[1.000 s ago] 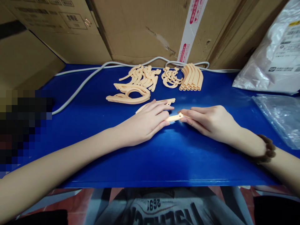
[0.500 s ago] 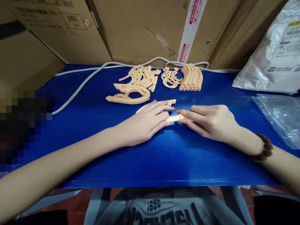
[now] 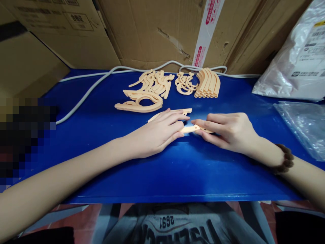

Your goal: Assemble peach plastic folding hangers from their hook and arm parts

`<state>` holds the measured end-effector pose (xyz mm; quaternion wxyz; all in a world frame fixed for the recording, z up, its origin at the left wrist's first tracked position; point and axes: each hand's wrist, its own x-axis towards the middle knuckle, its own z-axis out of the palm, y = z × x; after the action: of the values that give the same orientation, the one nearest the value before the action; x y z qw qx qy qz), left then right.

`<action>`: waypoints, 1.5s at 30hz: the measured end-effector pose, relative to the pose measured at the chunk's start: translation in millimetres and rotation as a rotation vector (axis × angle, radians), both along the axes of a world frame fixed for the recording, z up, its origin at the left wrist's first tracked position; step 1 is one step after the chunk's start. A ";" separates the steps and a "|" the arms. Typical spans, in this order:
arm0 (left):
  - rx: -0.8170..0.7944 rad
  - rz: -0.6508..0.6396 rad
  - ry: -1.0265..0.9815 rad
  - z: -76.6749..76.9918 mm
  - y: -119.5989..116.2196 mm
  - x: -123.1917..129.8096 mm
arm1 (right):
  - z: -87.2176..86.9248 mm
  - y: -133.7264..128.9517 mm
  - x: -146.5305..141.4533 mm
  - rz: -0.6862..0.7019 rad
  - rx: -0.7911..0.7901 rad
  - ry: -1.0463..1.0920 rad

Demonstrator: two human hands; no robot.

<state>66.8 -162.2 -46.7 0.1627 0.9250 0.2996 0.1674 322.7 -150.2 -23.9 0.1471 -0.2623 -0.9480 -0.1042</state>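
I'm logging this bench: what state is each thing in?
Slim beige plastic strip: held by left hand and right hand
Curved beige plastic bars: neatly stacked
Thin beige plastic hooks: loosely heaped
Wavy beige plastic pieces: loosely piled
Bowed beige plastic pieces: stacked
Long white cable: bent
Transparent plastic bag: lying flat
White plastic parcel: bulging
Brown cardboard box: surface scuffed

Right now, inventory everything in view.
Table: one, blue, centre
Held pieces: count unclear, cream, centre
Half-hidden frame: one, cream, centre
Arched frames: several, cream, centre-left
Curved arms: several, cream, back
Hook pieces: several, cream, back
Stacked bars: several, cream, back
Cable: count unclear, white, back
Cardboard boxes: several, brown, back and left
Printed tape: one, white-red, back
Parcel bag: one, white, right
Plastic bag: one, clear, right
Shirt: one, grey, below
Bracelet: one, brown, right
Left hand: one, bare, centre
Right hand: one, bare, centre
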 end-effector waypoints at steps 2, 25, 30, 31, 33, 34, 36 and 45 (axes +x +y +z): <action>0.000 -0.002 0.001 -0.1 0.2 0.2 | 0.0 0.1 0.0 0.005 0.001 0.008; -0.016 -0.010 -0.022 -0.9 1.3 -0.7 | 1.4 -0.3 -1.8 -0.020 -0.108 0.064; -0.013 -0.015 0.000 -0.7 1.6 -0.9 | 0.5 -0.1 -2.1 -0.023 -0.150 0.099; -0.013 -0.016 0.002 -0.8 1.7 -1.0 | 0.5 -0.2 -2.1 -0.025 -0.159 0.102; -0.014 -0.017 0.002 -0.9 1.6 -1.1 | 1.0 -0.4 -2.0 -0.027 -0.170 0.101; -0.013 -0.017 0.002 -0.9 1.7 -1.1 | 1.3 -0.5 -1.8 -0.027 -0.171 0.098; -0.010 -0.018 0.000 -0.9 1.8 -1.0 | 1.8 -0.6 -1.2 -0.026 -0.160 0.088; 0.002 -0.022 0.010 -1.1 1.8 -0.1 | 0.1 2.6 -0.3 0.014 -0.133 0.092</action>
<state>66.7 -160.4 -47.8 0.1619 0.9293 0.2902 0.1613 322.4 -147.7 -23.8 0.1736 -0.2694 -0.9468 -0.0276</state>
